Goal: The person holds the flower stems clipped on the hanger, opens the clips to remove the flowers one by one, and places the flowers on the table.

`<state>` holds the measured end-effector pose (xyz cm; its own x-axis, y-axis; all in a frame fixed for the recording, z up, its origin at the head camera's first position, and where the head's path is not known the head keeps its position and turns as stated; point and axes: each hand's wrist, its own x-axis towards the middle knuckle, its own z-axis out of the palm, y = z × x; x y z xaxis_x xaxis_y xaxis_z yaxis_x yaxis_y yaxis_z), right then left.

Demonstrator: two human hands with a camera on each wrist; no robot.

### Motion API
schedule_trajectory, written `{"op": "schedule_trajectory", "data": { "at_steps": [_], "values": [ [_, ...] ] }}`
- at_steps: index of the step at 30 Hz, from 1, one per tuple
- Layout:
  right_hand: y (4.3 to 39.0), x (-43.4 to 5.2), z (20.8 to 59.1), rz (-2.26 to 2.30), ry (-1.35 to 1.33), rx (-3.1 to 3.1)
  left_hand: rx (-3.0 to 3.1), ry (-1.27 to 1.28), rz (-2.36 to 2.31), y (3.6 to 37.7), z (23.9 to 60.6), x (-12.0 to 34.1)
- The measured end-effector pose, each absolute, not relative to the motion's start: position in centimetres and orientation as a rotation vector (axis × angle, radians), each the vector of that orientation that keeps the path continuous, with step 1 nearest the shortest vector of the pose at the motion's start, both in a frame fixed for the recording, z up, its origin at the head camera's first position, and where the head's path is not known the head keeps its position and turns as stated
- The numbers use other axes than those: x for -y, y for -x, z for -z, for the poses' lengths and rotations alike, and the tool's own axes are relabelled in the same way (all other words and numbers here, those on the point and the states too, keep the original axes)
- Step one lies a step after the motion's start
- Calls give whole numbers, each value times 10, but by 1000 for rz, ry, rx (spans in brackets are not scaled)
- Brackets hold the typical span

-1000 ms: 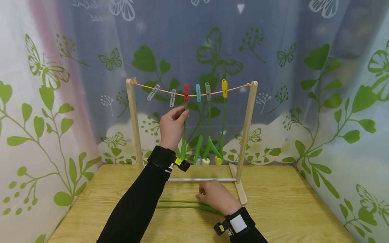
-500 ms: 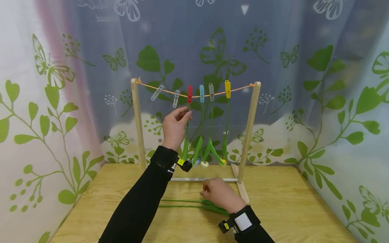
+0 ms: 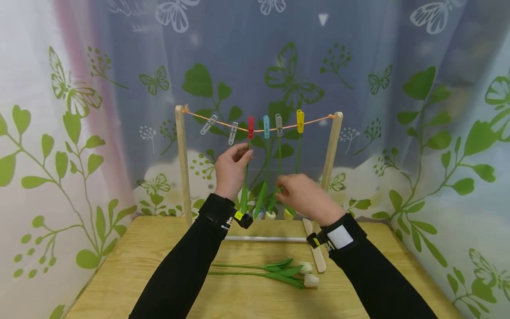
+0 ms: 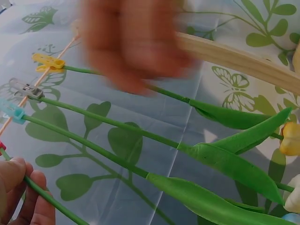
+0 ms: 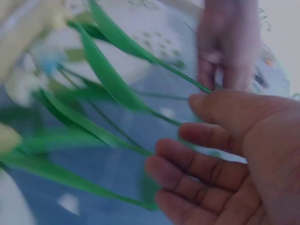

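A small wooden rack (image 3: 181, 164) carries an orange string (image 3: 314, 119) with several coloured clips. Green tulip stems hang head-down from the red clip (image 3: 250, 127), blue clip (image 3: 266, 126), grey clip (image 3: 279, 125) and yellow clip (image 3: 300, 121). My left hand (image 3: 245, 155) pinches the stem just under the red clip; the left wrist view shows its fingertips (image 4: 28, 185) on that stem (image 4: 51, 201). My right hand (image 3: 280, 184) hovers before the hanging stems, its fingers (image 5: 197, 164) relaxed and empty. Two tulips (image 3: 279, 271) lie on the table.
Two pale clips (image 3: 209, 124) hang bare at the string's left end. The rack's white crossbar (image 3: 267, 239) and wooden foot (image 3: 316, 259) rest on the wooden table (image 3: 131, 266). A leaf-printed curtain (image 3: 438, 133) encloses the table at the back and sides.
My right hand has lifted off the tulips on the table and risen to the hanging stems. The left hand has kept its pinch under the red clip.
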<state>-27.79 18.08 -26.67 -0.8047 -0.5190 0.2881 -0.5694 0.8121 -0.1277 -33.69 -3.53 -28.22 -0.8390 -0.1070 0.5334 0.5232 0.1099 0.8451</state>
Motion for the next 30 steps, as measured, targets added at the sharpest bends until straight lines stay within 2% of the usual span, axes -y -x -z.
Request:
{"op": "schedule_trajectory", "data": {
  "at_steps": [6,14,24,30],
  "values": [
    [278,-175,195,-150,-874,2664,1953,401,1786,335,287,38],
    [275,-157,120,-26,-888,2610,1948,400,1742,338,287,38],
    [303,-132,72,6,-961,2664,1984,396,1750,336,288,38],
    [322,-118,58,15,-1007,2774,1979,395,1768,336,287,38]
  ]
}}
